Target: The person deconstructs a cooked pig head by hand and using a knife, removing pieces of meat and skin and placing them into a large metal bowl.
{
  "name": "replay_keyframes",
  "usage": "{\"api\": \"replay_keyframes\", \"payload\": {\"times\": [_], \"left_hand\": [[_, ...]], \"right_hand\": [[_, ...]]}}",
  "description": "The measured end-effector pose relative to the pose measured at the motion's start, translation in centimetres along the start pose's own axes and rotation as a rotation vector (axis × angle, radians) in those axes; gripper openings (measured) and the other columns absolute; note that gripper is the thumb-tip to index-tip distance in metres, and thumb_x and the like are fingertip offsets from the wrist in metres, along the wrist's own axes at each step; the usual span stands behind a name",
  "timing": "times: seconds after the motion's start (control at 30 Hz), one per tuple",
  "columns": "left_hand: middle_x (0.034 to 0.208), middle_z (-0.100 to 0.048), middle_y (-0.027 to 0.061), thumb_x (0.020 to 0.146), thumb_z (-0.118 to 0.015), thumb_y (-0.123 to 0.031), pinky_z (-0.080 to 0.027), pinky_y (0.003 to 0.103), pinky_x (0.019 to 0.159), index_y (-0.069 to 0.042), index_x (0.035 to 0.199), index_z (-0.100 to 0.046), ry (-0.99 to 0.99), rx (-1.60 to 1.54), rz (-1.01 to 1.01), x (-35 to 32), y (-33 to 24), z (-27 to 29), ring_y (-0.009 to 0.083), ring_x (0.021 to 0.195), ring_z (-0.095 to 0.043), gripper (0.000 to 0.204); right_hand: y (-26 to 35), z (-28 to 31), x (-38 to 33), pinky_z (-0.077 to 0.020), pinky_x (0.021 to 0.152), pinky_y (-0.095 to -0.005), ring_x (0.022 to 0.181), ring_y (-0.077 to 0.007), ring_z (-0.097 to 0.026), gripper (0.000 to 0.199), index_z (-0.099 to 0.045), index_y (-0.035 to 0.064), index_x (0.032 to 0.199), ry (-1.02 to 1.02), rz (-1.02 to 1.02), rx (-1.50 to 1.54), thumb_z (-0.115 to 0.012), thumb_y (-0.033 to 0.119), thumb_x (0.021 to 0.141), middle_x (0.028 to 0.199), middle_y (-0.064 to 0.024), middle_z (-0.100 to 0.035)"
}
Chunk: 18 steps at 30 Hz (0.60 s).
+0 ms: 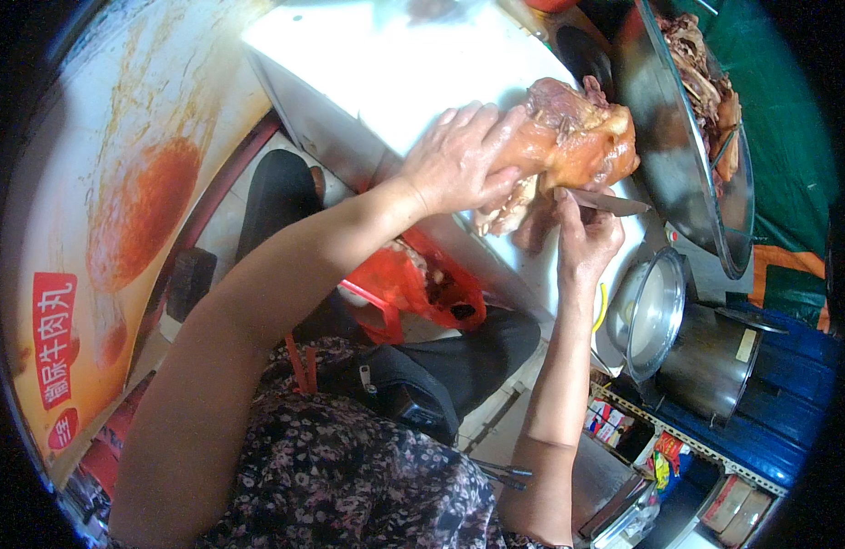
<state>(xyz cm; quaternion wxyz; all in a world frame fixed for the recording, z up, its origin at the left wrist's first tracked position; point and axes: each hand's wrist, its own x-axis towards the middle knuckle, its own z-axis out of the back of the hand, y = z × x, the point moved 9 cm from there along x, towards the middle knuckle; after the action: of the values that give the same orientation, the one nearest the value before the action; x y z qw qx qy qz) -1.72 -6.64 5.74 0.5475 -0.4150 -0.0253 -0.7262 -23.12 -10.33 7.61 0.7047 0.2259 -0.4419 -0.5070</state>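
A large piece of cooked meat with glossy brown skin lies on the bright white tabletop. My left hand presses on its left end, the fingers bent over it and the thumb nearer me. In my right hand is a knife, its short blade pointing right, just below the meat's near side. The fingers of that hand are closed, and most of the handle is hidden in them. Paler torn flesh hangs at the near edge between my hands.
A red plastic bag with scraps sits below the table by my legs. At the right stand a large metal basin with meat and bones, a metal bowl of cloudy liquid, and a dark pot. A printed board rises at the left.
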Motion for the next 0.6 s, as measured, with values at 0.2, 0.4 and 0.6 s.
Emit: {"api": "replay_keyframes", "payload": {"times": [0.2, 0.4, 0.6], "left_hand": [[0.126, -0.058, 0.0235, 0.089, -0.068, -0.039, -0.045, 0.049, 0.100, 0.000, 0.149, -0.044, -0.003, -0.001, 0.005, -0.2, 0.2, 0.2, 0.0411, 0.117, -0.056, 0.075], [0.127, -0.058, 0.0235, 0.089, -0.067, -0.039, -0.045, 0.050, 0.101, 0.000, 0.149, -0.044, -0.002, -0.001, 0.007, -0.1, 0.2, 0.1, 0.0414, 0.118, -0.056, 0.075], [0.128, -0.058, 0.0237, 0.090, -0.067, -0.039, -0.045, 0.050, 0.102, -0.001, 0.150, -0.043, -0.006, -0.004, 0.009, -0.3, 0.2, 0.2, 0.0415, 0.118, -0.056, 0.075]], "right_hand": [[0.6, 0.4, 0.0, -0.0539, 0.070, -0.0289, 0.074, -0.0132, -0.065, 0.016, -0.069, -0.0015, 0.098, -0.029, -0.059, 0.068, -0.078, 0.005, 0.086, 0.082, -0.0075, -0.071], [0.9, 0.4, 0.1, -0.0543, 0.070, -0.0308, 0.073, -0.0172, -0.067, 0.018, -0.068, -0.0014, 0.099, -0.033, 0.171, -0.141, -0.079, 0.005, 0.086, 0.084, -0.0107, -0.070], [1.0, 3.2, -0.3, -0.0553, 0.069, -0.0319, 0.071, -0.0176, -0.066, 0.018, -0.066, -0.0018, 0.097, 0.021, 0.019, -0.143, -0.077, 0.001, 0.083, 0.088, -0.0098, -0.070]]}}
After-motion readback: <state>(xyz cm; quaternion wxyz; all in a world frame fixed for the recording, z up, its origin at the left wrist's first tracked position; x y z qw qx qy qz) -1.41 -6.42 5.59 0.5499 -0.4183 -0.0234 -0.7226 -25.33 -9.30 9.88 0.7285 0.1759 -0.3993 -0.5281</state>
